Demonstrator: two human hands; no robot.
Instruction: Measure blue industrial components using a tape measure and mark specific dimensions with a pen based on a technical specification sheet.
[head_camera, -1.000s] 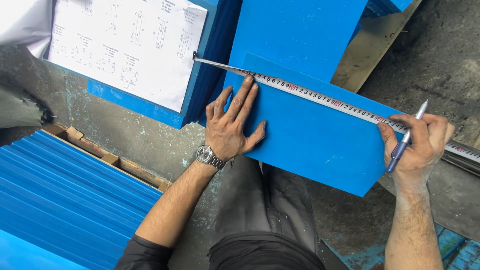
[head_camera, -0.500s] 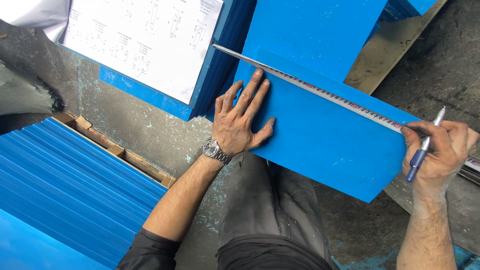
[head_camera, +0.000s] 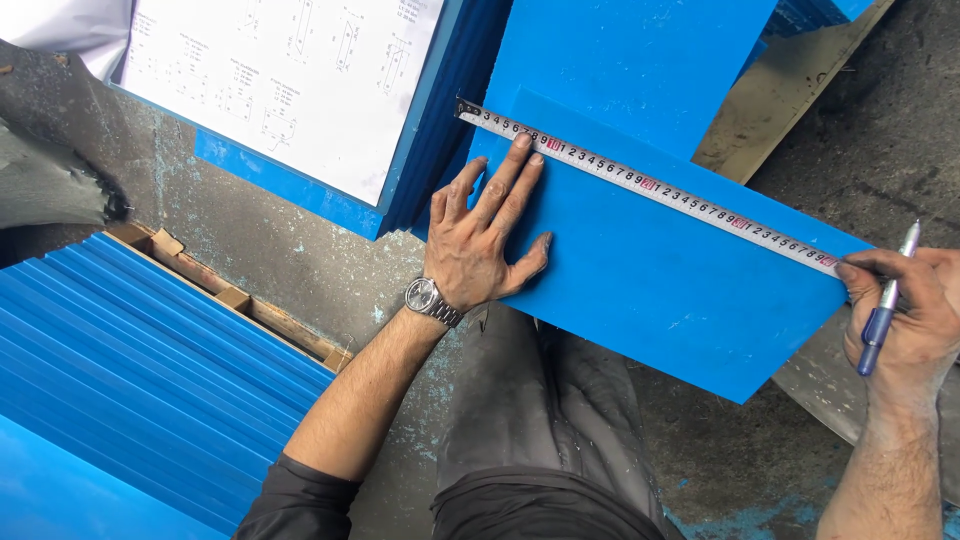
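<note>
Nearest the camera: a grey trouser leg is seen.
Left hand: laid flat, fingers spread, on the blue panel; nothing is gripped.
Right hand: closed on a pen, pinning the tape measure at the panel's edge.
Progress: tape is stretched along the top edge; no mark is visible yet.
Beyond: a drawing sheet is propped.
</note>
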